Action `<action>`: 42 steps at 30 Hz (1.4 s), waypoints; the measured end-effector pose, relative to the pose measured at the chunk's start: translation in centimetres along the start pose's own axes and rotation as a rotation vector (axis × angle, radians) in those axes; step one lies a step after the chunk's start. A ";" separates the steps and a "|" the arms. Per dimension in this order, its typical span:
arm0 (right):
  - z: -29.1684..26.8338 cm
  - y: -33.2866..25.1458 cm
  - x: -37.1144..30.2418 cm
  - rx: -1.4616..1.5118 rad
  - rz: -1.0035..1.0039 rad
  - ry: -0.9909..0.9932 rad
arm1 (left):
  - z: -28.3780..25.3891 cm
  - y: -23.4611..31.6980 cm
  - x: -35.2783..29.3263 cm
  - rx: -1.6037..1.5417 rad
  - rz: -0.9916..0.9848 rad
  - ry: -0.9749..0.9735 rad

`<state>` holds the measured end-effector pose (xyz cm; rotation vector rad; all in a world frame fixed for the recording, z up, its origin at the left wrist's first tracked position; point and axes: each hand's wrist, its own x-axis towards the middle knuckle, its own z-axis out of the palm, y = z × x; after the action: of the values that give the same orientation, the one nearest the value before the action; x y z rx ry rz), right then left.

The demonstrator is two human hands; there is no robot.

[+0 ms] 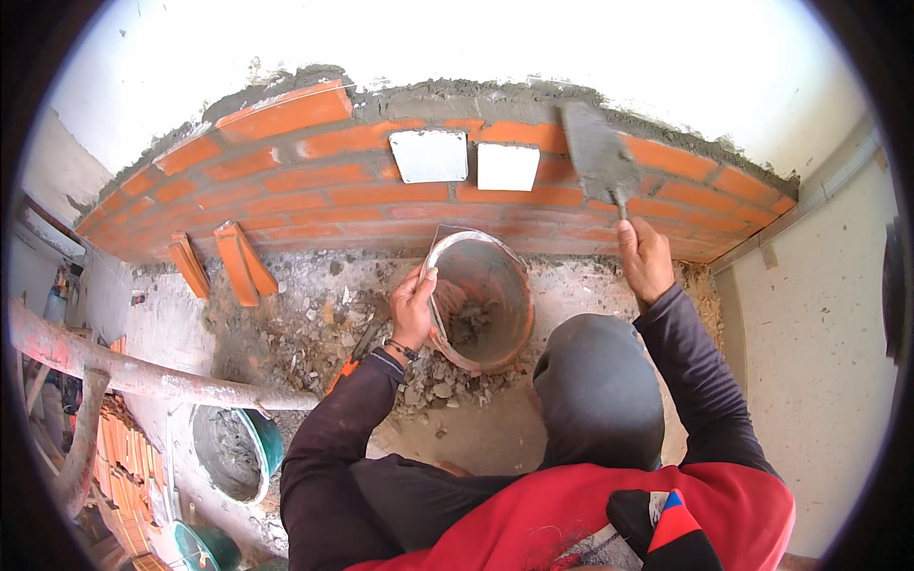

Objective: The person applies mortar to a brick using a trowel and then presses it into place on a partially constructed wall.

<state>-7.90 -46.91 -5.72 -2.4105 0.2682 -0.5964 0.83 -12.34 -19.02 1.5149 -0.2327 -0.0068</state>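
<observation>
My right hand [648, 261] is closed round the handle of a mortar-smeared trowel [602, 152]. Its blade is raised at the upper right part of a low orange brick wall [381, 195], close to the grey mortar bed [476, 101] along the top; whether it touches is unclear. My left hand [412, 306] grips the left rim of an orange bucket [514, 309], which tilts toward me with some grey mortar [473, 324] in its bottom. One brick [286, 110] lies on the wall's upper left, beside a thin string.
Two white square plates [428, 156] sit in the wall's face. Loose bricks [246, 265] lean at its foot. Rubble [324, 333] and an orange-handled tool [348, 364] lie by the bucket. At left are a metal pole [152, 371], a green mortar bucket [269, 445] and stacked bricks [129, 462].
</observation>
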 end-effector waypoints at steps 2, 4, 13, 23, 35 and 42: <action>0.5 -2.8 0.2 -0.035 -0.157 -0.044 | 0.2 0.7 -0.1 -0.005 -0.026 0.000; 1.5 -4.9 0.8 -0.153 -0.254 -0.020 | -0.1 0.0 0.1 -0.031 -0.016 -0.013; 3.0 -5.1 2.9 -0.286 -0.354 0.112 | 0.0 -0.4 0.2 -0.031 -0.002 0.003; -0.7 0.8 -0.5 -0.038 -0.125 -0.016 | -0.2 -0.2 0.0 -0.067 -0.029 0.000; 9.4 7.5 -2.9 0.201 0.134 -1.359 | -4.4 -2.2 0.6 -0.254 -0.303 -0.011; 5.6 12.7 -5.8 0.330 0.284 -1.331 | -5.4 -2.1 0.4 -0.316 -0.397 0.066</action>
<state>-10.80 -51.89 -19.58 -1.9025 -0.0751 1.0123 2.34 -7.16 -21.23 1.2220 0.1217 -0.2966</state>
